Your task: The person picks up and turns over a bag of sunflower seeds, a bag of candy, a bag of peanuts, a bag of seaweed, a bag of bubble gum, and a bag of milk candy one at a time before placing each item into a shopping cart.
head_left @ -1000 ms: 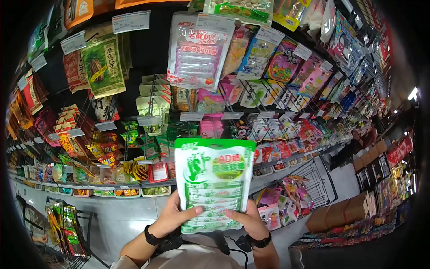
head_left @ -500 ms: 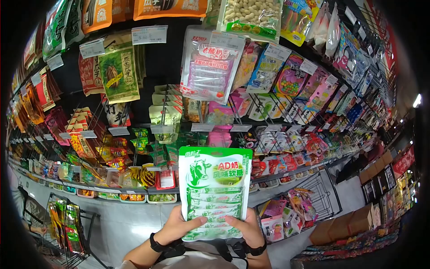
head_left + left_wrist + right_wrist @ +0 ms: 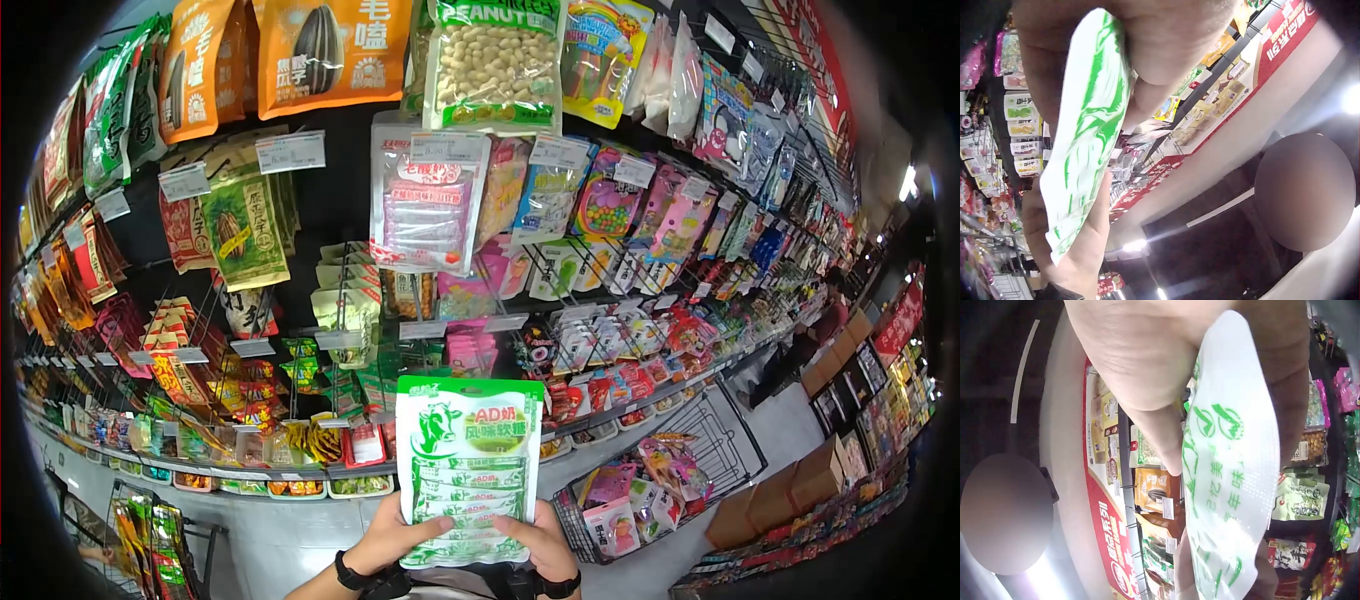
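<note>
Both hands hold up a white and green bag of AD milk soft candy (image 3: pixel 470 470) before the body, with a cow's head printed on its front. My left hand (image 3: pixel 390 535) grips its lower left edge, thumb flat across the front. At the lower right edge, my right hand (image 3: pixel 540 540) pinches it the same way. In the left wrist view the candy bag (image 3: pixel 1088 125) shows edge-on between thumb and fingers. The right wrist view shows green print along the side of the bag (image 3: pixel 1232 462), with fingers partly hidden behind it.
Shelves of hanging snack packets stretch across the front, among them a peanut bag (image 3: pixel 495 70) and orange seed bags (image 3: pixel 333 55). A black wire cart (image 3: pixel 715 430) with several candy bags stands at the right. Cardboard boxes (image 3: pixel 770 495) lie beyond it; another wire rack (image 3: pixel 195 530) stands at lower left.
The head view has tilted upward, so the shelves sit lower in it and more of the top row shows. The candy bag also appears lower, still held by both hands.
</note>
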A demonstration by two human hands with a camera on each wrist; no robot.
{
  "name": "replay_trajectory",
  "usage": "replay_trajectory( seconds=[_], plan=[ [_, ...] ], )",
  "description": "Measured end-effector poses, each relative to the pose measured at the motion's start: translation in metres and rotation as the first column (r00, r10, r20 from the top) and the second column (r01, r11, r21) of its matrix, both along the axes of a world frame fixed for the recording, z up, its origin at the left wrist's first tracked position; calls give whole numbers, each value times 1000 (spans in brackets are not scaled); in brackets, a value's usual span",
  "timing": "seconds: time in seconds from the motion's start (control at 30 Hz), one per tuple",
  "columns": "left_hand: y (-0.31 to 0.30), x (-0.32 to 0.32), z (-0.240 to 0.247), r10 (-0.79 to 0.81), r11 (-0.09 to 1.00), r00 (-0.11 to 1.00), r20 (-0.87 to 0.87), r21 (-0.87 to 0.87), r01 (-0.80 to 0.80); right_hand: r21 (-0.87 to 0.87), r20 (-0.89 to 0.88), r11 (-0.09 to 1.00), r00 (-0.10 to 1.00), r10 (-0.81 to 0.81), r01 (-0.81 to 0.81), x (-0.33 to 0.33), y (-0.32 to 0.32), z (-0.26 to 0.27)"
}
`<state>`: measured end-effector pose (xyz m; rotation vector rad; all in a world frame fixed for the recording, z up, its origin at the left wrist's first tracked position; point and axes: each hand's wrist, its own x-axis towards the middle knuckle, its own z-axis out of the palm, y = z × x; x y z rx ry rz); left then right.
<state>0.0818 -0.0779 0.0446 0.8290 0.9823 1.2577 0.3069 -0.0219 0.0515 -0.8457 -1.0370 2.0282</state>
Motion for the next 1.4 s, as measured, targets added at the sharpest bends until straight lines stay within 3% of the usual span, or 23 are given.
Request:
replay_trajectory(
  seconds=[0.27,0.5,0.6,0.8,1.4],
  plan=[
    [-2,1,-4,-4,1000,1000,2,27,4,42,40,995,994,-97,95,4,-10,-11],
    [-10,0,-8,36,999,998,46,1,-36,92,68,995,997,-45,39,8,-6,-27],
    [-14,-1,-15,26,1000,998,66,-1,-26,27,53,999,998,-35,34,4,-10,-13],
    [-19,-16,-8,-42,999,997,66,26,40,110,69,994,998,9,-17,-3,-14,-6],
    [-14,-30,-12,-144,989,985,91,-11,146,126,209,990,975,-81,55,-4,-38,-16]
  ],
)
